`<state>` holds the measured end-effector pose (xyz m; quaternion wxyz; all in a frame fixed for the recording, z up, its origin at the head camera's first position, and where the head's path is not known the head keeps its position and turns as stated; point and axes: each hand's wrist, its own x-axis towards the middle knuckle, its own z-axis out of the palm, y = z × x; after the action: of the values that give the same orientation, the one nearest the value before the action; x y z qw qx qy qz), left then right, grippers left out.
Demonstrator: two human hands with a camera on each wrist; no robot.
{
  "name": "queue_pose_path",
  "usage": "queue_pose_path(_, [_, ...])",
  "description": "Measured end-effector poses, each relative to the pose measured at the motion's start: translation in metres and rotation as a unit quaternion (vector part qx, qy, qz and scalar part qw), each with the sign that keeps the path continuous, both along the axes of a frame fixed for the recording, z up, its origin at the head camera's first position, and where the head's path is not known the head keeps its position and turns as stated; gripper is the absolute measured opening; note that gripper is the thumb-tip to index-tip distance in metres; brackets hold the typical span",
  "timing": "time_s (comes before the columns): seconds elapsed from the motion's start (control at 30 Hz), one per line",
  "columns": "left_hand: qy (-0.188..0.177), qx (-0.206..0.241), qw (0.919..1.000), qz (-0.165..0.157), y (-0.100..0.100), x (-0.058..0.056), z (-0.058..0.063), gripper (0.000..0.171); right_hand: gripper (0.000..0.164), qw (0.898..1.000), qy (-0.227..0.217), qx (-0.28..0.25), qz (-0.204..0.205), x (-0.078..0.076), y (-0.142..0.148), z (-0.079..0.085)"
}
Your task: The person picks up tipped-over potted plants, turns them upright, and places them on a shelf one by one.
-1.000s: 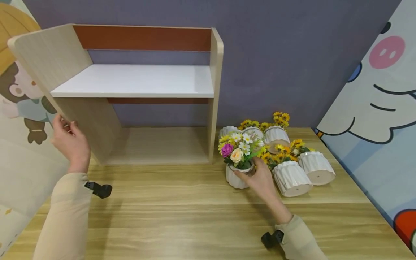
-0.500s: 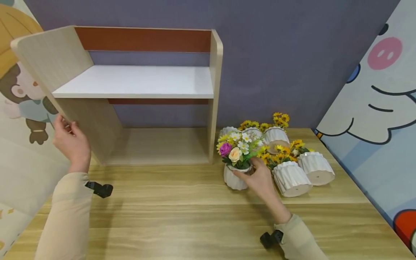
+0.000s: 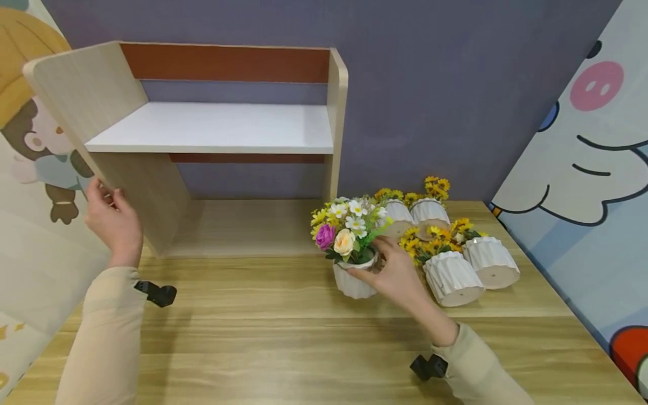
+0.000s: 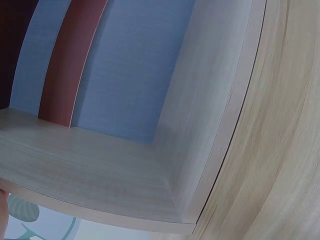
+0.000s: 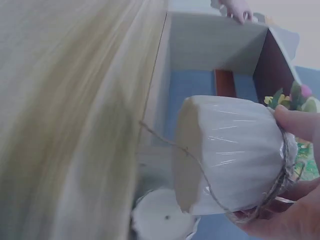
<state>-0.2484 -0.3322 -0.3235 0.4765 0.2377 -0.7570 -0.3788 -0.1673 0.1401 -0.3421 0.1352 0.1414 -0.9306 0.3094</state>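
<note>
My right hand point(image 3: 392, 273) grips a white fluted flowerpot point(image 3: 354, 281) near its rim, thumb in front. Artificial flowers point(image 3: 349, 230) in purple, peach, white and yellow fill it. In the right wrist view the pot point(image 5: 235, 155) is raised off the table, and a loose string point(image 5: 187, 150) dangles from its rim. At the far left my left hand point(image 3: 115, 225) holds the front edge of the side panel of a two-tier desk shelf point(image 3: 210, 128). Only a bit of that hand point(image 4: 3, 210) shows in the left wrist view.
Several similar white pots point(image 3: 453, 278) with yellow-orange flowers lie on their sides right of the shelf. The wooden table point(image 3: 263, 337) runs along a grey-purple wall point(image 3: 430, 101). Cartoon-painted walls point(image 3: 572, 185) stand at both sides.
My right hand has lifted the flowerpot and brought it left, in front of the shelf's right panel, away from the lying pots. My left hand stays on the shelf's edge.
</note>
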Motion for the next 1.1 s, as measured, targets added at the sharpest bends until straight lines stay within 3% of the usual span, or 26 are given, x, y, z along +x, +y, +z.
queue_pose_path(0.37, [0.004,-0.011,0.9999,0.002,0.001,0.003,0.001,0.031,0.075,0.997,0.014,0.036,0.071,0.008,-0.024,0.038])
queue_pose_path(0.77, [0.011,-0.024,0.9996,0.003,0.001,0.001,-0.001,0.032,0.075,0.993,0.010,0.044,0.110,0.008,-0.047,0.071])
queue_pose_path(0.97, [0.009,-0.016,0.9998,0.002,0.002,0.000,0.000,0.032,0.076,0.986,0.021,0.044,0.160,0.004,-0.059,0.096])
queue_pose_path(1.1, [0.007,-0.014,0.9999,0.006,0.003,0.000,-0.001,0.032,0.076,0.984,0.034,0.049,0.167,-0.002,-0.065,0.113])
